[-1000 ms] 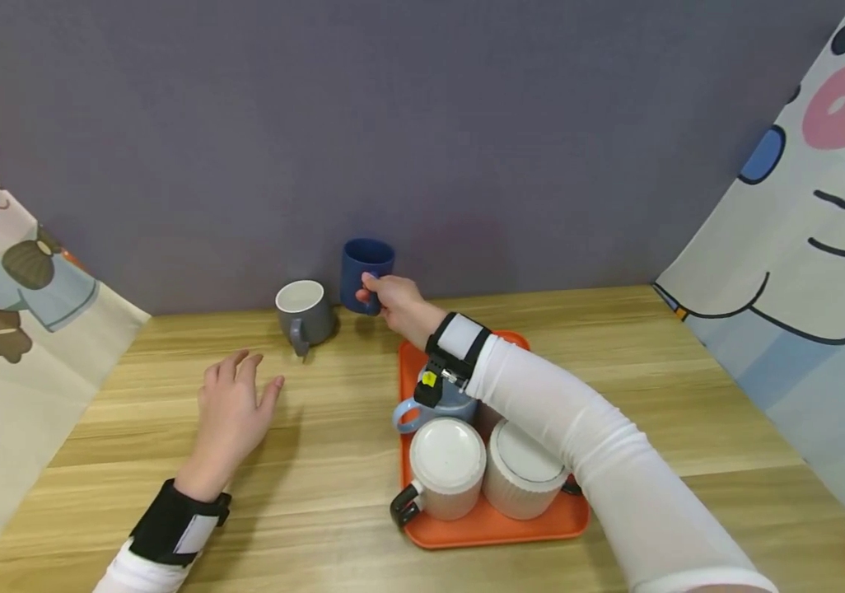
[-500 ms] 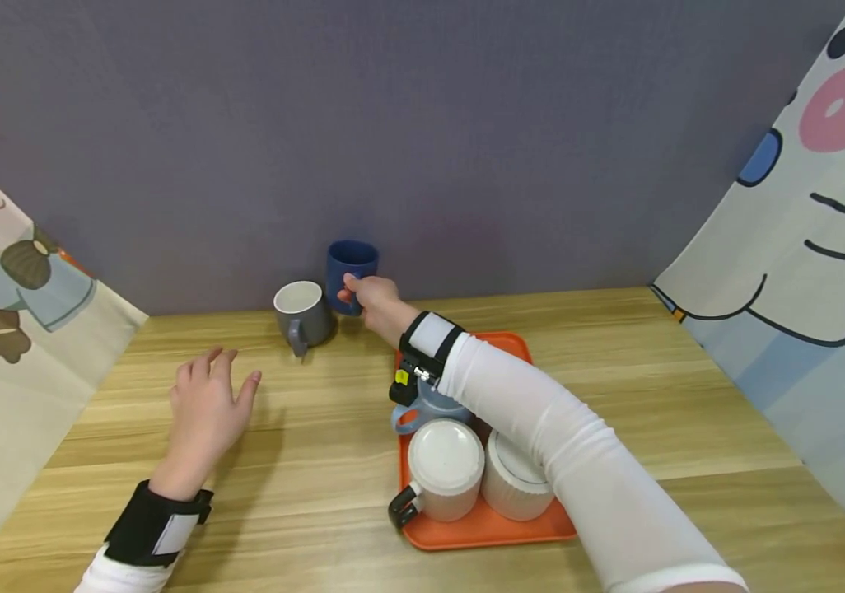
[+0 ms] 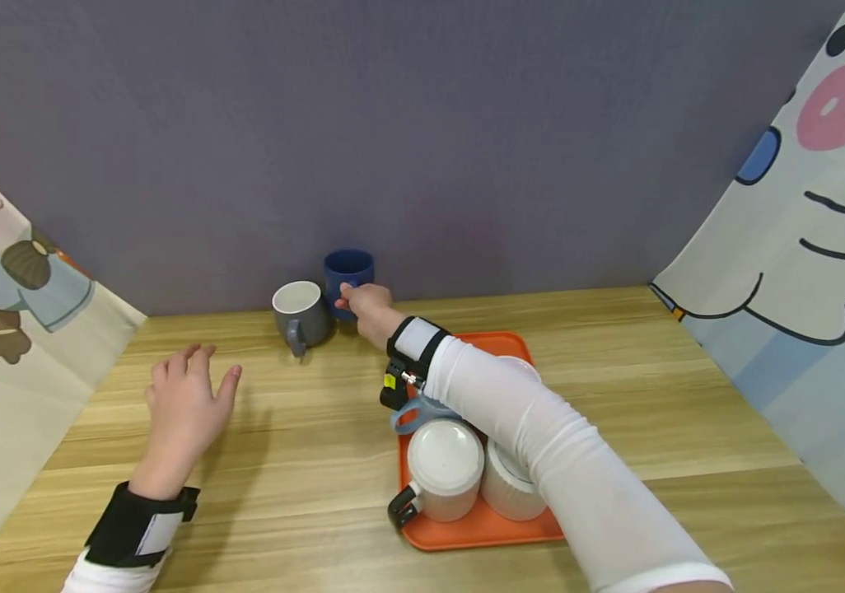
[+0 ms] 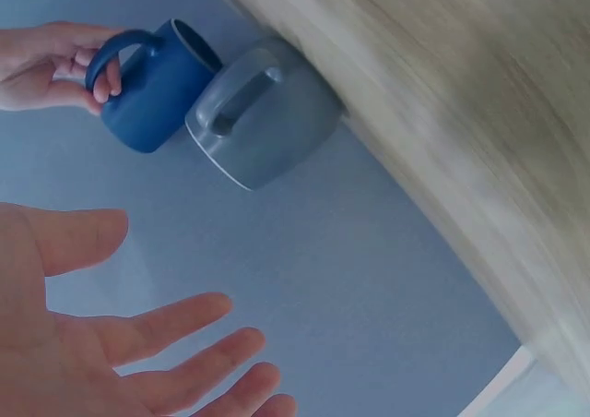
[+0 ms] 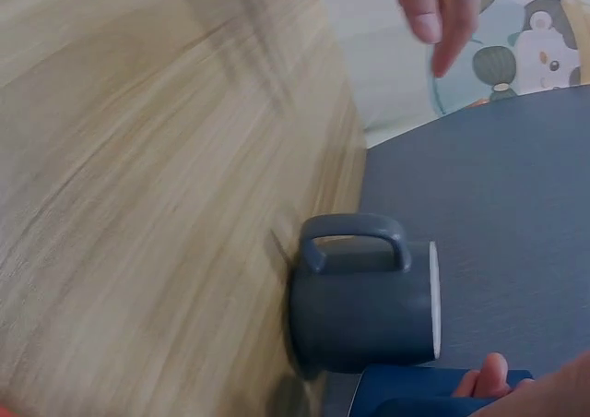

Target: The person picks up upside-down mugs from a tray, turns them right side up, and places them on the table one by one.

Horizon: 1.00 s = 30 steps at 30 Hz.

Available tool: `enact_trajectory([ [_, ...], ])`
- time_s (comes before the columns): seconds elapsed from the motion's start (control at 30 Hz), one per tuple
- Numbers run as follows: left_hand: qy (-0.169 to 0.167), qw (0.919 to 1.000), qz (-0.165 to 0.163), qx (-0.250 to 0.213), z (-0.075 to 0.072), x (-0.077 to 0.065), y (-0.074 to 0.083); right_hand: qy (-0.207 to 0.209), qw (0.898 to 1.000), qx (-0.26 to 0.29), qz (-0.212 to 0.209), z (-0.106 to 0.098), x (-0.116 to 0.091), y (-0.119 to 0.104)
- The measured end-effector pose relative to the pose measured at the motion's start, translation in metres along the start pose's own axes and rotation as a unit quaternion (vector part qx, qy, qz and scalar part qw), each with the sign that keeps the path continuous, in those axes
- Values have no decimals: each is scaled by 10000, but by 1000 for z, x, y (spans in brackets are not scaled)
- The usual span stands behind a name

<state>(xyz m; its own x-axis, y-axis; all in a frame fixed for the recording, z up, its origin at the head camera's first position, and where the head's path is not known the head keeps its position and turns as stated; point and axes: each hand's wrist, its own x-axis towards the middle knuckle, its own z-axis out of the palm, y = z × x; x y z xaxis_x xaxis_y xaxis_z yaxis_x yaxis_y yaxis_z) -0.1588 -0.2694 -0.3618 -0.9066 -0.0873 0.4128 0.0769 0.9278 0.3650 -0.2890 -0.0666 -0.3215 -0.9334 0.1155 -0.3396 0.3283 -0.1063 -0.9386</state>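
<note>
By its handle, my right hand grips a dark blue mug at the back of the table. The mug stands upright right at the side of a grey mug with a white inside, whose handle points toward me. In the left wrist view, fingers of the right hand loop through the handle of the blue mug, close to the grey mug. My left hand hovers over the left part of the table with its fingers spread, holding nothing.
An orange tray lies right of centre, partly under my right arm. On it are two upturned white ribbed mugs, one with a black handle showing, and a light blue cup. A grey wall panel rises behind the table.
My right hand has carried the blue mug left, beside the grey mug, and lowered it. My left hand has drifted left and slightly toward me.
</note>
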Motion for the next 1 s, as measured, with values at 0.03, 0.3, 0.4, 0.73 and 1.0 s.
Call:
enact_trajectory([
  [0.03,8,10000,-10,0,0,0,0,-10,10000,6,23,0,1,1],
  [0.3,25,10000,-19,-20,-1,0,0,111,9994,-248,218,1,5,8],
  [0.4,20,10000,-15,-22,0,0,-1,218,9982,-534,178,3,6,11],
  [0.73,-65,9999,7,-116,0,-1,0,474,9953,-843,82,7,7,18],
  [1.0,-63,9999,16,-116,1,0,-2,302,9958,-812,281,7,8,21],
])
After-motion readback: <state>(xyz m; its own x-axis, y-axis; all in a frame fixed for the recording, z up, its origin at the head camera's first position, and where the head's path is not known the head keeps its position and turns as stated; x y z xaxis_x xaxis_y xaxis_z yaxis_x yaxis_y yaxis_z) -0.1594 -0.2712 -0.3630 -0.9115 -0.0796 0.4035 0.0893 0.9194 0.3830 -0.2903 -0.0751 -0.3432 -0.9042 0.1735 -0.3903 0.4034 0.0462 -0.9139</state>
